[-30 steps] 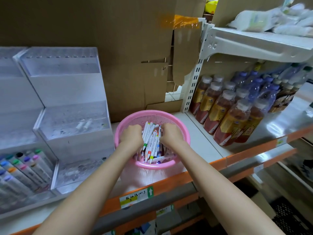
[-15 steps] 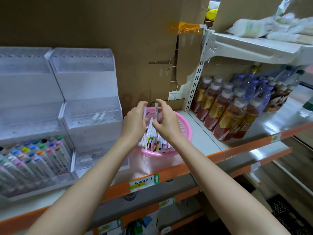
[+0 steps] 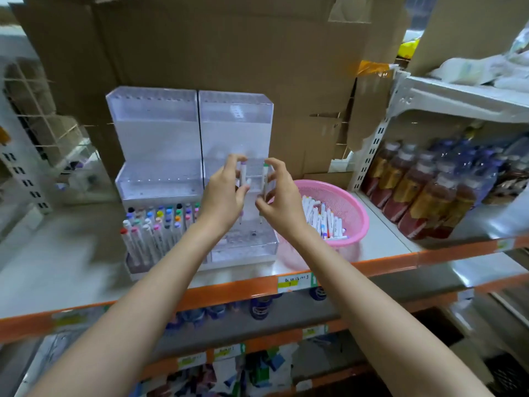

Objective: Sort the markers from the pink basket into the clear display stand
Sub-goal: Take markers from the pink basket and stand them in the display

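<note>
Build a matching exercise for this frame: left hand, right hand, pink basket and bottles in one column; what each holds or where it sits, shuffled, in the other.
Things:
1. left hand
2. right hand
3. pink basket
4. bottles

States:
A. holds a green-capped marker
B. stand in rows at the far right of the shelf
C. holds a purple-capped marker
D. sits right of the clear stand, with loose markers inside

Pairs: 1-C, 2-A, 3-D, 4-B

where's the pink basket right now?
Head view, right of centre on the shelf: pink basket sits between the clear display stand on its left and the drink bottles on its right.
</note>
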A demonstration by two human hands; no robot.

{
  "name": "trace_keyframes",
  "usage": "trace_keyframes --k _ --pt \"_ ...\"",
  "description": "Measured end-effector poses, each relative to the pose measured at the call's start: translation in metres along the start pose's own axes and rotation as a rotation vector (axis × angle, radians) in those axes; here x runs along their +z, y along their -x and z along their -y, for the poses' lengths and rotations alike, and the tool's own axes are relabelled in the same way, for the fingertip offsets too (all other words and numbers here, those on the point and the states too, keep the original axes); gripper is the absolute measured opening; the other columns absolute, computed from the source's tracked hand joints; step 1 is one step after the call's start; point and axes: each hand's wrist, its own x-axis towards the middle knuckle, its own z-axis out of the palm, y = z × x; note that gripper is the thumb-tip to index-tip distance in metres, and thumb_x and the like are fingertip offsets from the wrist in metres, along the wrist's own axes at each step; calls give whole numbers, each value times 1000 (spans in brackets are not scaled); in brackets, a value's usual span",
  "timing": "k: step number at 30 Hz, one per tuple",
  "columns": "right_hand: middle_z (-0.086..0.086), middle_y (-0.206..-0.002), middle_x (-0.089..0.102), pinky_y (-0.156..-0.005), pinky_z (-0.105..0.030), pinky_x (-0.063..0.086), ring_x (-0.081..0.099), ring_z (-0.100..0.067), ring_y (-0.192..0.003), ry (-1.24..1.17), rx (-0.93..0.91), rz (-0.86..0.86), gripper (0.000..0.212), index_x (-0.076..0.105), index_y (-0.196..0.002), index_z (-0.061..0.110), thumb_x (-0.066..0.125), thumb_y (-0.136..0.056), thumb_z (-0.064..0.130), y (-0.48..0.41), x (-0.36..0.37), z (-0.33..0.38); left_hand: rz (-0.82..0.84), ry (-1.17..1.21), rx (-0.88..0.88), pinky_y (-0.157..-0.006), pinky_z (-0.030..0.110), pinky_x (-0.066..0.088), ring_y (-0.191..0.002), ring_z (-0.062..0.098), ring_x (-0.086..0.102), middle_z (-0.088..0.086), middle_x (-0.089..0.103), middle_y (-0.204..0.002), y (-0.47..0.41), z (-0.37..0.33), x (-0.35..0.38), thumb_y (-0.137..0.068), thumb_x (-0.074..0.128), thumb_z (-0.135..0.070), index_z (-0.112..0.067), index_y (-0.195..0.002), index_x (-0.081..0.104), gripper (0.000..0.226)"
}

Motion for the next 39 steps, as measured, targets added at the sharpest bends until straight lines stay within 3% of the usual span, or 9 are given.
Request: trace_keyframes --k 3,9,13,18,23,28,33,36,39 --pt "5 -96 51 -61 -41 52 59 -17 -60 1 -4 36 68 40 -135 18 63 -73 0 8 21 20 -11 -25 -17 -72 37 53 -69 21 62 -3 56 -91 12 13 -30 -84 65 -3 -13 -122 47 44" --pt "3 -99 50 -63 -46 53 59 -17 -60 -10 27 85 67 39 -133 23 63 -75 1 20 58 49 -7 -14 -42 -66 21 49 -71 15 63 -3 54 -93 30 35 -69 -86 66 -5 -13 -125 43 46" --pt "2 -101 51 -65 -42 53 60 -17 -63 -7 34 103 65 38 -134 22 65 -79 4 25 72 60 1 4 -44 -66 23 50 -70 16 65 -1 55 -93 37 49 -82 -85 67 -5 -13 -122 43 45" --pt "8 -94 48 -65 -40 53 59 -16 -62 -6 33 110 59 37 -131 22 66 -82 8 31 85 65 59 -8 -30 -72 41 55 -72 18 65 -1 57 -89 44 66 -84 -83 70 -6 -16 -118 44 45" --pt "15 -87 44 -63 -38 51 59 -17 -61 17 45 101 57 37 -130 19 65 -82 9 34 91 62 83 26 -7 -71 31 55 -75 17 66 3 60 -89 48 76 -81 -83 71 -8 -14 -117 44 43" --pt "12 -86 46 -61 -33 48 59 -16 -61 33 50 79 54 37 -128 19 64 -82 7 35 99 58 61 48 29 -69 24 52 -73 13 62 1 61 -82 49 81 -79 -80 73 -6 -9 -110 49 38" --pt "6 -90 50 -59 -28 47 60 -16 -63 35 47 81 55 35 -127 20 63 -82 6 35 102 54 41 62 27 -64 1 43 -68 -5 54 -5 57 -83 50 87 -79 -78 76 -10 -8 -107 52 38" --pt "10 -87 49 -58 -23 46 60 -14 -63 36 33 78 55 36 -127 20 63 -82 6 36 102 53 35 62 25 -64 0 42 -69 0 55 -5 57 -84 50 87 -80 -78 76 -11 -7 -107 52 38" --pt "6 -88 50 -60 -30 49 61 -17 -64 33 26 84 54 36 -128 17 63 -82 5 36 101 52 40 59 42 -64 2 42 -71 7 59 -3 60 -81 52 86 -77 -78 75 -9 -6 -103 52 34"
